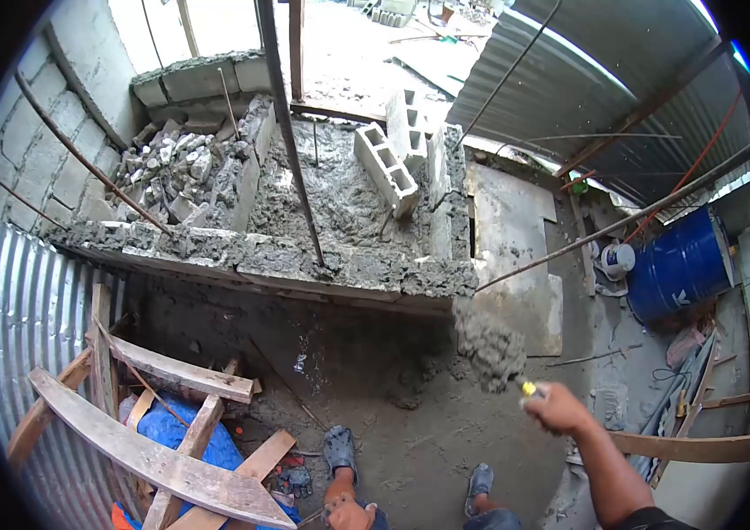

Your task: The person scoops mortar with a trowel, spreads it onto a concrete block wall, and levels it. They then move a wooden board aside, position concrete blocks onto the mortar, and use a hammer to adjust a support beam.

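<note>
My right hand (pixel 559 408) grips a yellow-handled trowel (pixel 527 388) that carries a heap of wet grey mortar (pixel 490 349), held just below the right end of the block wall top (pixel 304 261). The wall top is spread with fresh mortar (pixel 340 199). My left hand (pixel 348 512) rests low by my knee, fingers curled; whether it holds anything is not clear. A hollow concrete block (pixel 386 168) lies tilted on the mortar bed near the far side. My two feet in sandals (pixel 338 449) stand on the dirt floor.
Steel rebar (pixel 291 132) rises from the wall. Rubble (pixel 172 168) fills the left cell. Wooden planks (pixel 154 459) and blue sheet lie lower left beside corrugated metal (pixel 22 309). A blue barrel (pixel 680 265) and small white bucket (pixel 618 261) stand right.
</note>
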Demonstrator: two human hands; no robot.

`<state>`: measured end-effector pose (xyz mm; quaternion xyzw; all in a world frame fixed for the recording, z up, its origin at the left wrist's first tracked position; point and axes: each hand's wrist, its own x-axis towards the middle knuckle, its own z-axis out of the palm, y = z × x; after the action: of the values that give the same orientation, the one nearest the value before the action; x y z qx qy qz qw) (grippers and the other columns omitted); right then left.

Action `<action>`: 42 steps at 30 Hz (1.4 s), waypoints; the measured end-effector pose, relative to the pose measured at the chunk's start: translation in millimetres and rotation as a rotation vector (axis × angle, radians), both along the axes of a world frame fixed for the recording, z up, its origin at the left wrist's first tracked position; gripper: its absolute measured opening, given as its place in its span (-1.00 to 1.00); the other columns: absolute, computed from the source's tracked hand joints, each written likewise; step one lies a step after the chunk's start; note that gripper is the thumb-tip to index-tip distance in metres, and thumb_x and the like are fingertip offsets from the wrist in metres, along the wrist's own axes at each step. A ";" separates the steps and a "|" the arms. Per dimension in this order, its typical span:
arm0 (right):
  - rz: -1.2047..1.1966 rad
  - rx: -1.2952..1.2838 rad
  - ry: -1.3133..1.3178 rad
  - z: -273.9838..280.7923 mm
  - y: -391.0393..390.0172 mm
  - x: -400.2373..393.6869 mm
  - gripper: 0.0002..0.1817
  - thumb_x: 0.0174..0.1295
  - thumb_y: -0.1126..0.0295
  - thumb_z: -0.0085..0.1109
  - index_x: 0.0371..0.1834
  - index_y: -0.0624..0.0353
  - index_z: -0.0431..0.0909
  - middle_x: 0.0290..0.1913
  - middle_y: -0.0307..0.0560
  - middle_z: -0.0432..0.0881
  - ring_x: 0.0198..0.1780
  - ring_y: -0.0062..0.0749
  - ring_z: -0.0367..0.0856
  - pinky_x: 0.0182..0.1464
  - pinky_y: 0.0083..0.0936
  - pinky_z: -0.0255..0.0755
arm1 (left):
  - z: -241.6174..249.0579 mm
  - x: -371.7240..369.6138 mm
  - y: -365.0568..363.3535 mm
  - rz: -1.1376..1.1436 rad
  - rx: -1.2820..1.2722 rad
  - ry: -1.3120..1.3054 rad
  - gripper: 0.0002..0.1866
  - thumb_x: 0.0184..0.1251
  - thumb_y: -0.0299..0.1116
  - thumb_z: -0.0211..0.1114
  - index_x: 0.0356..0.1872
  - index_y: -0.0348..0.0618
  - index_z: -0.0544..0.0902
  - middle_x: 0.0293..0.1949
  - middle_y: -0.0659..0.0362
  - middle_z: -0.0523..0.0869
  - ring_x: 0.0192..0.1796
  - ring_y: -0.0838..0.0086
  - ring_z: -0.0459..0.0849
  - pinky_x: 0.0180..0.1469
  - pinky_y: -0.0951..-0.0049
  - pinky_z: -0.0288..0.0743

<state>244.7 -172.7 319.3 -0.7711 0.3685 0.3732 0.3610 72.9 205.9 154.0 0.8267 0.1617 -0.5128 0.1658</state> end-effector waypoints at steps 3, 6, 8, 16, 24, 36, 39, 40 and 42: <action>0.016 -0.015 -0.107 7.4 5.9 65.8 -0.80 0.35 0.25 0.16 -0.34 0.12 0.49 -0.61 -0.27 0.49 -0.70 -0.57 0.38 -0.69 -0.51 0.23 | -6.9 -3.4 6.5 0.064 -0.031 -0.016 -0.20 0.20 0.06 0.43 0.33 -0.28 0.45 0.34 -0.22 0.49 0.38 -0.14 0.46 0.40 0.01 0.36; 0.190 -0.114 -0.280 -28.8 11.4 152.3 -0.76 0.26 0.27 0.10 -0.49 0.18 0.52 -0.64 -0.18 0.51 -0.66 -0.46 0.49 -0.65 -0.40 0.29 | -18.9 -10.0 12.0 0.043 -0.008 0.002 -0.22 0.22 0.09 0.40 0.31 -0.28 0.46 0.35 -0.22 0.49 0.40 -0.11 0.44 0.38 0.03 0.39; 0.485 -0.243 -0.455 -64.4 25.6 235.8 -0.71 0.20 0.30 0.06 -0.56 0.28 0.59 -0.61 0.01 0.59 -0.55 -0.22 0.61 -0.48 -0.25 0.46 | -18.5 -5.7 12.6 0.024 0.025 0.015 -0.22 0.22 0.10 0.40 0.30 -0.28 0.47 0.35 -0.22 0.49 0.39 -0.10 0.44 0.36 0.04 0.40; 0.406 -0.575 -0.724 -89.7 133.9 370.8 -0.62 0.27 0.34 0.09 0.08 0.32 0.61 0.06 0.36 0.68 0.14 0.16 0.66 0.24 -0.12 0.51 | -48.8 -34.9 4.4 0.019 0.047 -0.035 -0.31 0.24 0.11 0.37 0.19 -0.27 0.58 0.20 -0.21 0.60 0.29 -0.05 0.55 0.27 0.02 0.47; 0.283 -0.345 -1.040 -67.2 33.5 156.9 -0.65 0.26 0.29 0.16 0.01 0.29 0.54 -0.23 0.21 0.67 -0.19 0.01 0.69 -0.08 -0.19 0.51 | -66.1 -37.8 -12.8 0.002 0.115 -0.102 -0.27 0.17 0.12 0.41 0.22 -0.23 0.56 0.20 -0.15 0.59 0.35 -0.10 0.44 0.25 -0.25 0.35; 0.237 -0.454 -0.181 -382.8 -116.5 -241.1 -0.66 0.13 0.27 0.33 -0.14 0.27 0.55 -0.28 0.34 0.68 -0.17 0.33 0.65 -0.11 -0.01 0.52 | -188.6 -6.6 -148.0 0.137 -0.425 -0.517 -0.58 0.33 -0.21 0.34 0.08 -0.30 0.64 0.04 -0.18 0.70 0.14 -0.05 0.64 0.20 0.09 0.49; 0.326 -0.559 -0.185 -458.7 -162.2 -245.5 -0.66 0.15 0.27 0.34 -0.12 0.25 0.55 -0.25 0.33 0.69 -0.14 0.35 0.65 -0.08 0.07 0.54 | -222.4 -21.4 -165.0 0.042 -0.495 -0.299 -0.61 0.36 -0.21 0.30 0.08 -0.27 0.64 0.06 -0.17 0.70 0.15 -0.04 0.65 0.20 0.10 0.51; 0.326 -0.604 -0.176 -476.9 -169.3 -229.4 -0.66 0.15 0.27 0.35 -0.11 0.25 0.55 -0.24 0.33 0.69 -0.14 0.34 0.65 -0.08 0.07 0.54 | -230.1 -28.1 -168.0 -0.026 -0.484 -0.183 -0.61 0.37 -0.20 0.29 0.08 -0.27 0.64 0.07 -0.17 0.70 0.14 -0.04 0.67 0.18 0.10 0.52; 0.326 -0.663 -0.234 -516.0 -174.3 -188.5 -0.68 0.17 0.28 0.35 -0.12 0.25 0.56 -0.21 0.33 0.70 -0.12 0.31 0.66 -0.07 0.06 0.54 | -235.0 -34.6 -171.6 0.008 -0.495 -0.150 -0.61 0.38 -0.20 0.28 0.08 -0.26 0.64 0.06 -0.16 0.71 0.13 -0.04 0.68 0.18 0.10 0.53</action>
<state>56.2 -347.0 -196.7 -0.9318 0.2981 0.1958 0.0674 38.4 34.3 -81.0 0.7960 0.0218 -0.4735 0.3764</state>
